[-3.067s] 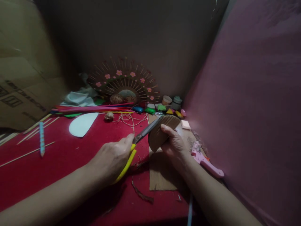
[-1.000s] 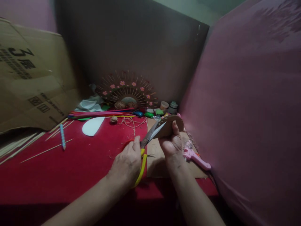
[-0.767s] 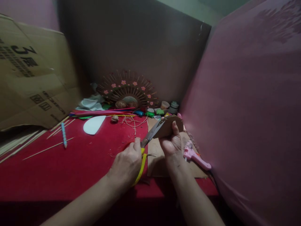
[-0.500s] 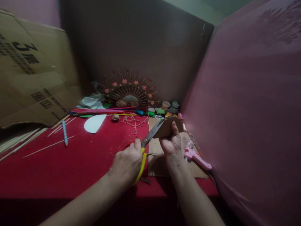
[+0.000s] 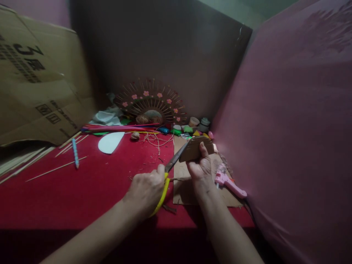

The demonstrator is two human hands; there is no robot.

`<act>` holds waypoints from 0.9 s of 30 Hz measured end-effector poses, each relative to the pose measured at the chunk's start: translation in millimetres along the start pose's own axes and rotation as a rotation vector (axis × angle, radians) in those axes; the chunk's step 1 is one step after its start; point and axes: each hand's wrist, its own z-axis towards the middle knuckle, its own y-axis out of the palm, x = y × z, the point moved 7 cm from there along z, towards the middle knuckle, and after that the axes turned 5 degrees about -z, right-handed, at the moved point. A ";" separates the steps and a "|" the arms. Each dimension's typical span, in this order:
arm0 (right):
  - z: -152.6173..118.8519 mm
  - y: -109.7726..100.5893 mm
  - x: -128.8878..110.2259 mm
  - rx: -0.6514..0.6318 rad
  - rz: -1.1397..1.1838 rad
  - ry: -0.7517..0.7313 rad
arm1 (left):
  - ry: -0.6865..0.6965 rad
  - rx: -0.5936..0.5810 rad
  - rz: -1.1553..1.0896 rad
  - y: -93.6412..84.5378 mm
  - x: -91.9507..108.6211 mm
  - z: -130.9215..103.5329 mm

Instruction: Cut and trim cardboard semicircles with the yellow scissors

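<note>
My left hand (image 5: 147,189) is closed around the yellow handles of a pair of scissors (image 5: 176,160), whose blades point up and to the right. The blade tips meet the left edge of a brown cardboard piece (image 5: 194,148) with a curved top. My right hand (image 5: 202,167) grips that piece from below, the thumb lying on its near face. Both hands are raised over the table. Beneath my right hand a flat cardboard sheet (image 5: 183,192) lies on the red cloth (image 5: 96,198).
A pink glue gun (image 5: 231,185) rests at the right. Leftward lie a white paper half-round (image 5: 111,143), a blue pencil (image 5: 75,154) and thin sticks (image 5: 56,168). Behind are a flowered fan (image 5: 151,101), twine (image 5: 158,139) and small clay packs (image 5: 176,132). A large cardboard box (image 5: 41,84) stands left.
The scissor blades look closer together at the cardboard piece's left edge, and the yellow handle has swung slightly left. The right hand and the piece have hardly moved.
</note>
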 end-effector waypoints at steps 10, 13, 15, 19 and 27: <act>-1.6 0.2 7.3 -0.041 0.008 0.108 | -0.206 0.028 -0.208 -4.1 -27.6 -2.6; -2.2 -0.3 9.3 -0.043 0.022 0.127 | -0.183 0.132 -0.227 -7.5 -23.5 -6.7; -2.9 1.7 9.8 -0.055 0.029 0.132 | -0.159 0.153 -0.205 -4.6 -17.9 -8.7; -4.3 4.9 8.4 -0.044 0.046 0.115 | -0.130 0.204 -0.123 0.2 -7.7 -10.3; -2.3 4.6 6.6 -0.048 0.077 0.102 | -0.157 0.227 -0.128 4.2 -3.9 -3.9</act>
